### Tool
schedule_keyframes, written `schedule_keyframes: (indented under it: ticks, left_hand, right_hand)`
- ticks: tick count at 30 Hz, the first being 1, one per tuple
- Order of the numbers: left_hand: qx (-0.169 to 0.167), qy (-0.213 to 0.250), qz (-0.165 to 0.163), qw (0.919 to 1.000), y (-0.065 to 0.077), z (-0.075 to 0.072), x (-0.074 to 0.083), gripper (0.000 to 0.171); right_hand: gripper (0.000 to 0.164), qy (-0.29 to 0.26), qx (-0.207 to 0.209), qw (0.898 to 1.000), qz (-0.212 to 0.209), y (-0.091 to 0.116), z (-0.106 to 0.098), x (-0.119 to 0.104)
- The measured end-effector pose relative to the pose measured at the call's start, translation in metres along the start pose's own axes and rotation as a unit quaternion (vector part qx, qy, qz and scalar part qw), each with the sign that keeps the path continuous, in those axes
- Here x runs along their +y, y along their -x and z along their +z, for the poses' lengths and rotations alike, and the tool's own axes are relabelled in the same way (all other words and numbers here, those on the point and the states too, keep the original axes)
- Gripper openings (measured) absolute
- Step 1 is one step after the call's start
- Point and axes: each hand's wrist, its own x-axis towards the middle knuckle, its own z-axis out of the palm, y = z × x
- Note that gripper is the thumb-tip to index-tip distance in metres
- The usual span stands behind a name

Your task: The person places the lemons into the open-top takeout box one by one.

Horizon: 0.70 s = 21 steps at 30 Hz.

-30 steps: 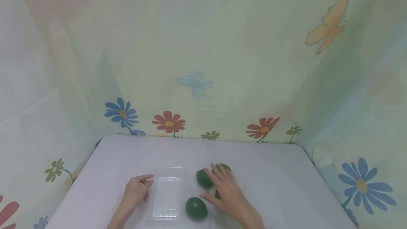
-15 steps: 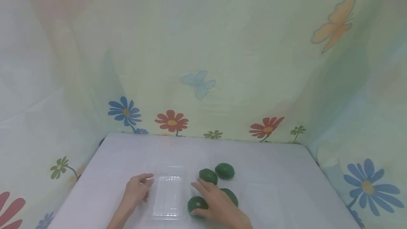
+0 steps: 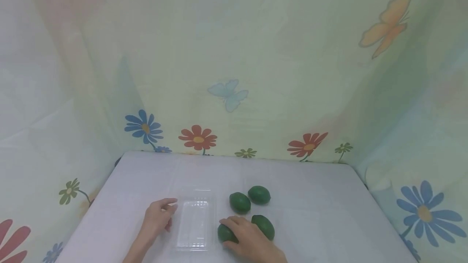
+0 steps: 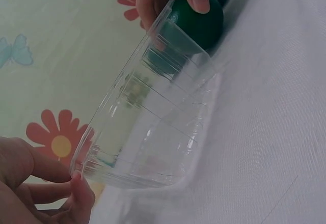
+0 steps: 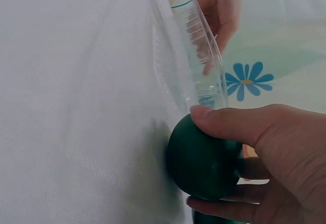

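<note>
A clear plastic container (image 3: 193, 224) stands on the white table, its inside bare. At its left side, my left hand (image 3: 157, 218) pinches the rim between thumb and fingers, as the left wrist view shows at the container's corner (image 4: 84, 168). Just right of the container, my right hand (image 3: 254, 240) grips a dark green lime (image 3: 225, 233), thumb on one side and fingers round the other (image 5: 204, 158). Part of this lime is hidden under the hand. Three more limes lie near it: one (image 3: 264, 226) beside the right hand, two (image 3: 240, 203) (image 3: 259, 195) farther back.
The white-covered table (image 3: 321, 198) ends at a back edge close to a hanging curtain (image 3: 270, 64) printed with flowers and butterflies. The curtain also closes in the left and right sides.
My right hand has come from over the farther limes toward me and left, and its fingers have closed round the nearest lime. My left hand has stayed at the container.
</note>
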Motion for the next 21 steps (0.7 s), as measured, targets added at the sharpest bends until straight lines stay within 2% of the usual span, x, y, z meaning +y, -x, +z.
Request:
schedule_keyframes:
  ticks: [5,8,10,15,17,21]
  left_hand:
    - [-0.002,-0.004,-0.002,1.0,-0.001,0.0,0.0,0.04]
    - [-0.004,-0.003,-0.003,1.0,0.0,0.001,0.0,0.04]
    - [-0.005,-0.001,-0.003,1.0,0.0,0.001,0.0,0.039]
    - [-0.013,0.004,-0.004,0.9999,0.003,0.003,0.001,0.038]
    - [-0.013,0.004,-0.003,0.9999,0.004,0.004,0.002,0.038]
    - [-0.012,-0.001,-0.003,0.9999,0.004,0.007,0.003,0.038]
  right_hand:
    - [0.053,0.017,0.028,0.999,-0.015,0.001,-0.003,0.003]
    - [0.054,0.032,0.075,0.996,-0.039,0.001,-0.009,0.006]
    - [0.054,0.045,0.118,0.99,-0.068,0.0,-0.013,0.009]
    - [0.058,0.064,0.218,0.965,-0.132,-0.008,-0.021,0.009]
    - [0.061,0.066,0.24,0.958,-0.141,-0.013,-0.021,0.004]
    - [0.061,0.06,0.256,0.952,-0.158,-0.027,-0.019,-0.009]
